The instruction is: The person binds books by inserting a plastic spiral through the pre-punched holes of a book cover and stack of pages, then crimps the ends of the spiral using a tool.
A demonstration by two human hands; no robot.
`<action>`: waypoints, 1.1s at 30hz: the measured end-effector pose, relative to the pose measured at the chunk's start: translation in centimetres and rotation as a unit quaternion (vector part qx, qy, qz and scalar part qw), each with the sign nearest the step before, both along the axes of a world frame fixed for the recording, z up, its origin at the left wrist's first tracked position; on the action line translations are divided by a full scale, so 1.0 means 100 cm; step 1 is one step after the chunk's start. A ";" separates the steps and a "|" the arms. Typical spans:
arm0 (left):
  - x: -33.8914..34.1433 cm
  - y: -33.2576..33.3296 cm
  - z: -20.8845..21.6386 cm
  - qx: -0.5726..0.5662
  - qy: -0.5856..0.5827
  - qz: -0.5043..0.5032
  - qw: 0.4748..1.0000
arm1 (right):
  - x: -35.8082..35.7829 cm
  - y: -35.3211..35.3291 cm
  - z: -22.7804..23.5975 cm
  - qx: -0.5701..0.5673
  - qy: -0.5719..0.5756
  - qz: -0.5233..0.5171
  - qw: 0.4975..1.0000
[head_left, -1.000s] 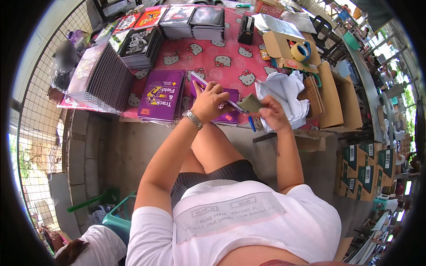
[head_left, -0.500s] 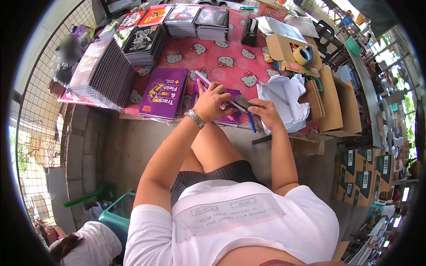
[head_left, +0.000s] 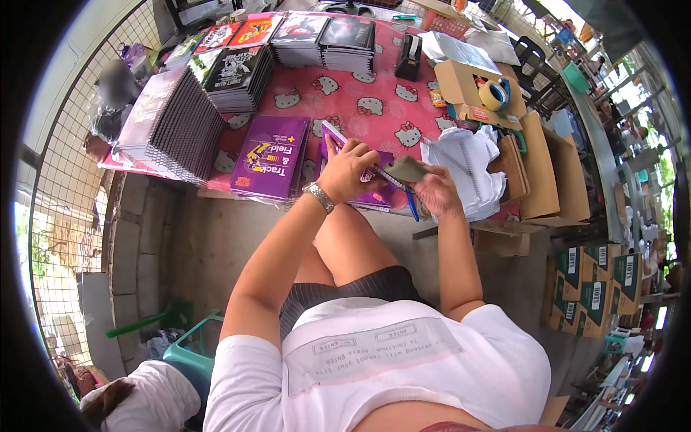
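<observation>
My left hand [head_left: 348, 170], with a watch on its wrist, grips a purple spiral notebook [head_left: 331, 131] held tilted at the table's near edge. The notebook's bound edge runs down toward my right hand. My right hand [head_left: 439, 191] is closed on a small flat grey-green piece [head_left: 407, 170], blurred, whose kind I cannot make out. It is close against the notebook's lower end. A blue pen-like stick [head_left: 412, 204] hangs just below it. Another purple book [head_left: 385, 198] lies under my hands. To the left lies a purple notebook stack [head_left: 271, 157].
Tall stacks of spiral notebooks [head_left: 183, 133] stand at the left, with more book stacks [head_left: 296, 45] behind. A black tape dispenser [head_left: 409, 57] sits farther back. At right are crumpled white paper [head_left: 464, 169], an open cardboard box [head_left: 543, 165] and tape rolls [head_left: 492, 95].
My right hand has turned, so the grey-green piece shows a broader, lighter face. My left hand keeps its hold on the notebook. The whole view has shifted slightly.
</observation>
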State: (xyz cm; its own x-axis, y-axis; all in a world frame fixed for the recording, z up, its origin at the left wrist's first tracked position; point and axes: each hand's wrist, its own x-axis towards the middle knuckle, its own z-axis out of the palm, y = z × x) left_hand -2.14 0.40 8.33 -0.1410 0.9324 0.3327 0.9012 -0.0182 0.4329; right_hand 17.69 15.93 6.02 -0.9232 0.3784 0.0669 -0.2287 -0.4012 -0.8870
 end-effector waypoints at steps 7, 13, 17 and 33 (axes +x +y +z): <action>0.001 0.000 0.001 -0.026 -0.018 0.003 0.999 | -0.004 0.003 -0.002 -0.045 0.064 0.005 0.997; -0.022 -0.001 0.009 -0.036 0.014 0.040 0.998 | -0.024 0.007 0.003 -0.029 0.004 -0.015 0.999; -0.044 -0.002 -0.003 -0.042 0.044 0.064 0.996 | -0.039 0.004 0.006 0.022 -0.015 -0.015 1.000; -0.023 -0.005 0.009 0.016 -0.034 0.056 0.998 | -0.044 0.009 0.003 -0.063 -0.016 -0.003 0.998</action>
